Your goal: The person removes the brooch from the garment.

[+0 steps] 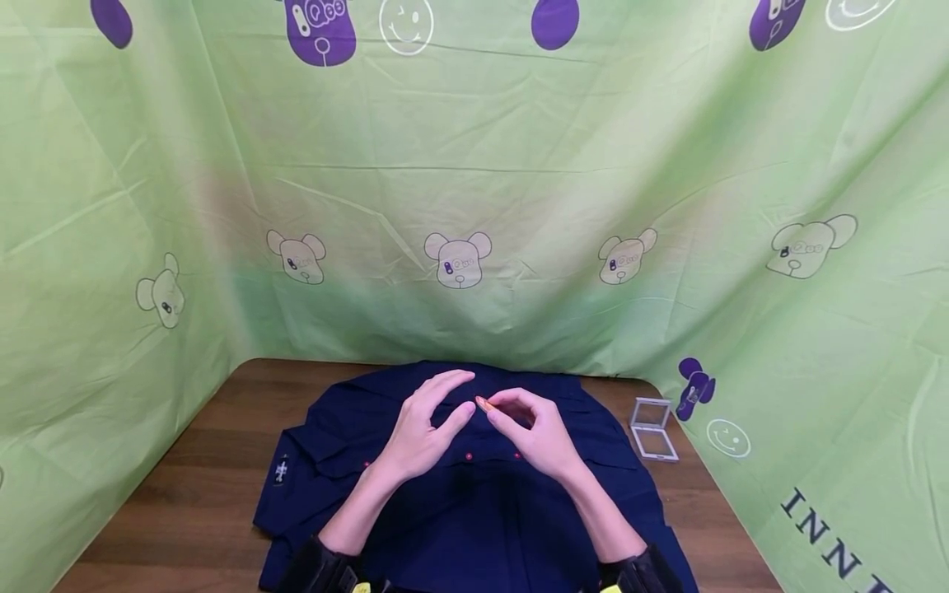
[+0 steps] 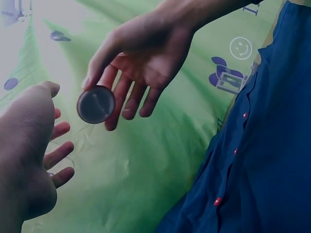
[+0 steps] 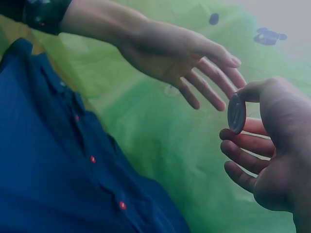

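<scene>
My right hand (image 1: 539, 430) pinches a small round badge-like disc (image 1: 485, 404) between thumb and fingers, above a dark blue shirt (image 1: 452, 519). Orange shows on the disc in the head view; the left wrist view shows a dark grey face of the disc (image 2: 96, 105) with a diagonal line across it. To its left, my left hand (image 1: 424, 428) hovers with fingers extended and thumb apart, holding nothing. The shirt is spread over the table beneath both hands, and red buttons (image 1: 469, 456) run in a row across it.
On the wooden table (image 1: 178, 478), right of the shirt, stands a grey hinged double frame (image 1: 654, 428), unfolded. Green printed cloth (image 1: 460, 198) hangs behind and along both sides. A small black-and-white patch (image 1: 282, 469) shows at the shirt's left end.
</scene>
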Demonstrator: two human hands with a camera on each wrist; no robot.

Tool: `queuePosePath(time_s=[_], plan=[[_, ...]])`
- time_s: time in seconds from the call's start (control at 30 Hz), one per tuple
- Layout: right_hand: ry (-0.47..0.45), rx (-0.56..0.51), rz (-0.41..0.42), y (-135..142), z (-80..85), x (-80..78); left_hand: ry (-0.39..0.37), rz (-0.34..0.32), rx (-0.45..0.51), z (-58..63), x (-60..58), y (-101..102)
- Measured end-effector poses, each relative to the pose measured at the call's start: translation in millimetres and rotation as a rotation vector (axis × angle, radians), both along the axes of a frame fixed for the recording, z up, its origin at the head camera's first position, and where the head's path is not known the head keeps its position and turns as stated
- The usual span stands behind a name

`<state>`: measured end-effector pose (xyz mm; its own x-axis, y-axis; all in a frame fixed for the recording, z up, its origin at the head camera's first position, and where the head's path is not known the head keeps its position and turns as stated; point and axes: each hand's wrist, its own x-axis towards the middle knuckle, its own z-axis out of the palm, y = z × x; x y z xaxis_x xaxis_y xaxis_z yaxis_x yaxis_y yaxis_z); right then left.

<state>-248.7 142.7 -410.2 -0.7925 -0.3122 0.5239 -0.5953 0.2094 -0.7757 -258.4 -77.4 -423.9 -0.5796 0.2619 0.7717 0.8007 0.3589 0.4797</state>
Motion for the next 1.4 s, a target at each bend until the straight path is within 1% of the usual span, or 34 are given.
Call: queuePosePath(time_s=[0.13,0.3,0.43,0.5,0.6,0.7,0.8,0.93,1.07,1.13,1.2,1.27,1.4], plan=[[-0.005,0.049,-0.044,4,3.5,8.6,-0.011,0.011,-0.046,-4.4,-1.4,1],[-0.015,0.074,-0.076,11,-3.9,8.6,-0.04,0.022,-0.111,-9.8,-3.1,3],[-0.007,0.112,-0.12,14,-9.1,8.6,-0.046,0.027,-0.157,-15.2,-4.6,4],[-0.006,0.13,-0.138,16,-10.7,9.5,-0.045,0.027,-0.17,-17.8,-5.4,4],[-0.014,0.15,-0.144,17,-11.6,10.4,-0.046,0.026,-0.182,-20.6,-6.3,4],[-0.017,0.173,-0.147,20,-14.8,7.6,-0.05,0.029,-0.197,-21.6,-7.0,6],[-0.013,0.196,-0.151,24,-26.7,-1.4,-0.057,0.04,-0.228,-22.6,-7.7,7],[0.018,0.233,-0.133,33,-47.2,-14.5,-0.081,0.063,-0.291,-25.7,-6.9,9],[0.111,0.305,-0.142,40,-59.2,-19.3,-0.123,0.076,-0.361,-28.2,-4.6,10],[0.161,0.34,-0.163,43,-62.7,-19.8,-0.144,0.077,-0.392,-29.3,-3.3,11],[0.192,0.358,-0.175,46,-64.8,-19.8,-0.153,0.079,-0.419,-30.8,-2.1,13],[0.201,0.368,-0.183,49,-66.1,-19.6,-0.156,0.081,-0.44,-32.8,-1.4,14],[0.199,0.401,-0.221,55,-68.7,-19.3,-0.14,0.083,-0.464,-38.2,-0.7,18]])
